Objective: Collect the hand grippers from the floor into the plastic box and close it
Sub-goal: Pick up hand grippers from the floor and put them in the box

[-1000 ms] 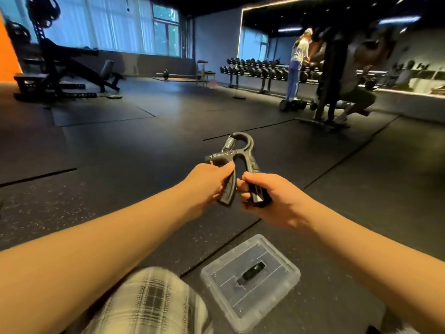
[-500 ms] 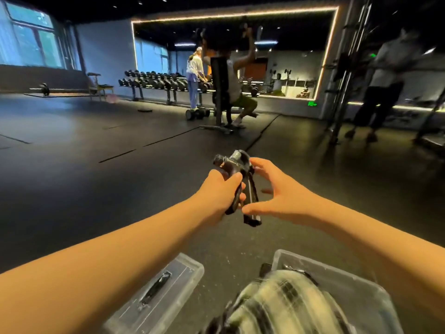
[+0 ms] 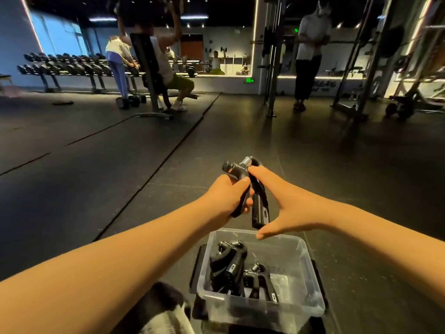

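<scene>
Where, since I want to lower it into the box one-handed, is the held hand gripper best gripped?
Grip one handle at mid-length, coming from the left side as the left hand does. The hand gripper hangs spring end up, its two long handles pointing down at the plastic box; the knob and spring on top look lumpy.

A black hand gripper [image 3: 258,203] with a steel spring is held upright by the far rim of the open, clear plastic box [image 3: 309,268], where more black grippers [image 3: 231,268] lie.

clear glossy plastic box [image 3: 310,268], matt black hand gripper [image 3: 258,203], metal spring [image 3: 246,162]
</scene>
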